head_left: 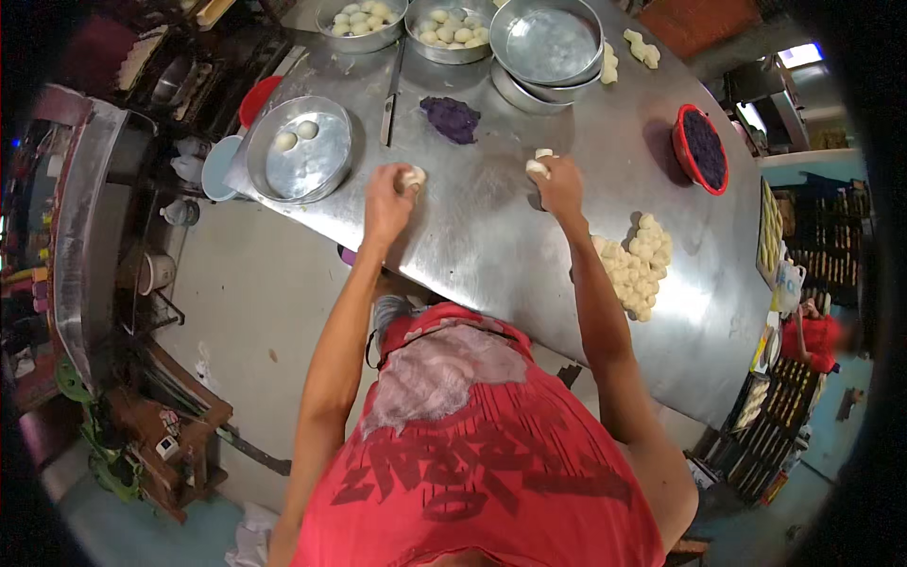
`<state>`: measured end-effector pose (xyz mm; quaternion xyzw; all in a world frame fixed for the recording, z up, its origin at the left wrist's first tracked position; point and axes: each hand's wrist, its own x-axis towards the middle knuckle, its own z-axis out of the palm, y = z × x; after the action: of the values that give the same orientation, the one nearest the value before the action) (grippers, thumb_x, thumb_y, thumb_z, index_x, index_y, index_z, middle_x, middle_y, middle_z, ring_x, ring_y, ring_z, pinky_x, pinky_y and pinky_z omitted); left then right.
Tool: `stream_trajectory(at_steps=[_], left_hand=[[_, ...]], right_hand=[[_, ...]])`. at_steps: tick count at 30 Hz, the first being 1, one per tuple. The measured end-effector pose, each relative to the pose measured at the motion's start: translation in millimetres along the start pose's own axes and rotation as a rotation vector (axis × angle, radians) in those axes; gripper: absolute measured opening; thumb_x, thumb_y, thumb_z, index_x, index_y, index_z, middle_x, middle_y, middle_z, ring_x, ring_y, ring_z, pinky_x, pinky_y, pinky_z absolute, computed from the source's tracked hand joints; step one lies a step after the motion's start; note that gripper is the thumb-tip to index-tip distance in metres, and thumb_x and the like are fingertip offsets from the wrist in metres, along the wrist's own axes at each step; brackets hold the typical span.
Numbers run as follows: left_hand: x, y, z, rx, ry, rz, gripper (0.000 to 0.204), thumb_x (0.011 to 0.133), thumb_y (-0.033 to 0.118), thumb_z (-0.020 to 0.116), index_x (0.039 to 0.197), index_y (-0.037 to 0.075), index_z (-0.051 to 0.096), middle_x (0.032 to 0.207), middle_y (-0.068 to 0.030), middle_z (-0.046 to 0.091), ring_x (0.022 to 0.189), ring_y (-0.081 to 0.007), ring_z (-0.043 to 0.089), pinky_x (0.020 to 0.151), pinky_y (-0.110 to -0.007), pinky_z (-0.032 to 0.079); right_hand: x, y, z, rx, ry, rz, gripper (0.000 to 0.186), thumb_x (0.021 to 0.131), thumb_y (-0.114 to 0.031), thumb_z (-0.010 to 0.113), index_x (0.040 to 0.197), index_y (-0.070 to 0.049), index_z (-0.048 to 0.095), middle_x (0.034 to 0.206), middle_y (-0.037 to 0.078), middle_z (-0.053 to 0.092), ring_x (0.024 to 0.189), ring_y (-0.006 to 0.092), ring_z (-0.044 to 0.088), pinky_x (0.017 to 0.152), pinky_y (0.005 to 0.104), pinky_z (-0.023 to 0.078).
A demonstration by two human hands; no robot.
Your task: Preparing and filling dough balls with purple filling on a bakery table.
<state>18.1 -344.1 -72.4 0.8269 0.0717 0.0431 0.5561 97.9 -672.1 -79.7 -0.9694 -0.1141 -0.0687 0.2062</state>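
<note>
My left hand is closed around a pale dough ball, just above the steel table near the round pan. Some way to the right, my right hand grips another piece of dough between thumb and fingers; a bit of dough also shows just beyond its fingertips. Between and beyond the hands lies a lump of purple paste. A cluster of small dough balls sits beside my right forearm. Two dough balls rest in the round metal pan left of my left hand.
The steel table carries a long blade, pans of dough balls and stacked pans at the back. On the right stands a red bowl of purple filling. A person in red is at far right, near racks.
</note>
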Motion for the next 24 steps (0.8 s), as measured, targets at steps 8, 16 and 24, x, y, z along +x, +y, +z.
stream_trajectory(at_steps=[8,16,24], left_hand=[[-30.8,28.8,23.9,-0.252,-0.326,-0.039,0.055,0.088,0.016,0.073,0.139,0.005,0.056,0.137,-0.0192,0.056,0.126,-0.0363,0.054,0.106,-0.046,0.043],[-30.4,29.8,58.5,0.013,-0.608,0.223,0.054,0.093,0.013,0.07,0.143,0.004,0.054,0.137,-0.0152,0.061,0.121,-0.0313,0.061,0.105,-0.039,0.047],[-43.3,1.6,35.6,-0.462,-0.553,-0.448,0.048,0.1,0.02,0.066,0.144,0.005,0.055,0.116,-0.0069,0.068,0.095,-0.0141,0.067,0.08,-0.024,0.056]], right_hand=[[-61.3,-62.9,-28.9,1.143,-0.035,0.493,0.029,0.1,-0.02,0.065,0.123,-0.002,0.066,0.104,0.003,0.069,0.094,0.0132,0.061,0.087,0.0289,0.048],[-76.0,-102.6,-41.7,1.197,-0.019,0.493,0.024,0.102,-0.019,0.063,0.118,-0.001,0.066,0.104,0.0,0.067,0.096,0.0105,0.06,0.09,0.0277,0.047],[-13.8,26.2,-100.3,0.715,0.097,0.697,0.026,0.097,-0.025,0.067,0.109,-0.003,0.067,0.103,0.008,0.067,0.09,0.0207,0.065,0.079,0.0311,0.053]])
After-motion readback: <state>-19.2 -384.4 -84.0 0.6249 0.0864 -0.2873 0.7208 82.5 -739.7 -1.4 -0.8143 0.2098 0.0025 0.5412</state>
